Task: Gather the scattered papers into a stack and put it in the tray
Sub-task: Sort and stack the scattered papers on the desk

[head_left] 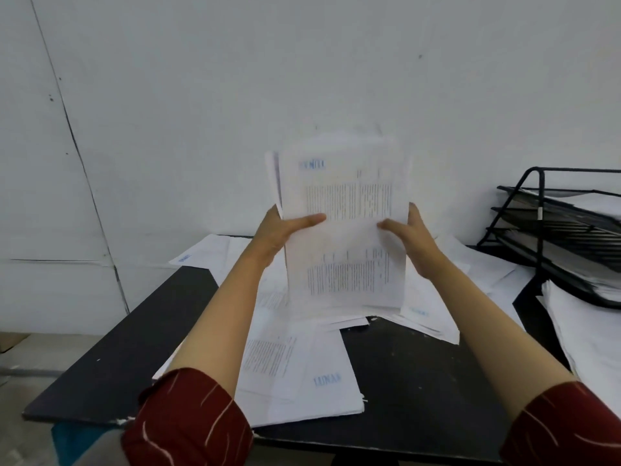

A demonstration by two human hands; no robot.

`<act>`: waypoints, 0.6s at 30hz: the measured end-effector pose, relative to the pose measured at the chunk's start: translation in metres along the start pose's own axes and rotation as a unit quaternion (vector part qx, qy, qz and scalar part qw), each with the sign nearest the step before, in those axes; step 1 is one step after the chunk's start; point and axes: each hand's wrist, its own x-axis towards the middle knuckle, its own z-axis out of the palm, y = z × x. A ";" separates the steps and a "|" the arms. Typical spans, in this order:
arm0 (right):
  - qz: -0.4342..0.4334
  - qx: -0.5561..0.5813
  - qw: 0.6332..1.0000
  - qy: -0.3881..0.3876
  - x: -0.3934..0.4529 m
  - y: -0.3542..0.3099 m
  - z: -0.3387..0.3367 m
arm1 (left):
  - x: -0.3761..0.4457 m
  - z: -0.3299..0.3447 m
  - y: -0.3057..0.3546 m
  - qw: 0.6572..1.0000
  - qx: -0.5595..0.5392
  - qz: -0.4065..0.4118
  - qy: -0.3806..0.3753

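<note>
- Dark red sleeves (188, 422) with pale streaks sit nearest, at 7 and 5 o'clock, with bare forearms reaching up toward the middle
- Loose printed papers (302, 371) lie overlapping on the black table (111, 358), spread from 6 o'clock up to the far edge; more sheets (484, 270) lie at 3 o'clock, and a white pile (584, 334) lies at 4 o'clock below the tray
- Left hand (279, 235) grips the left edge of an upright stack of papers (346, 230); its thumb lies across the front sheet, and its fingers are hidden behind the stack
- Right hand (415, 240) grips the right edge of the same stack, thumb on the front, fingers (414, 211) wrapped behind
- Stack of papers stands on end at the centre, blurred, its lower edge resting on or just above the sheets on the table; I cannot tell which
- Black wire tiered tray (551, 237) stands at 3 o'clock, well apart from the stack, with paper already in its tiers
- White wall (235, 79) rises behind the table at 12 o'clock
</note>
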 end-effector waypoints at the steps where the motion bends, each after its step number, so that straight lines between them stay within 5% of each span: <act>1: 0.020 -0.010 1.000 0.002 -0.004 0.011 0.000 | -0.003 0.002 -0.011 1.000 -0.004 -0.015 -0.003; 14: 0.060 -0.096 0.994 0.009 -0.013 0.032 -0.012 | -0.004 0.012 -0.073 0.991 0.068 -0.083 0.079; 18: 0.175 -0.312 0.930 0.088 -0.016 0.072 -0.039 | -0.018 0.009 -0.108 0.982 0.079 -0.145 0.090</act>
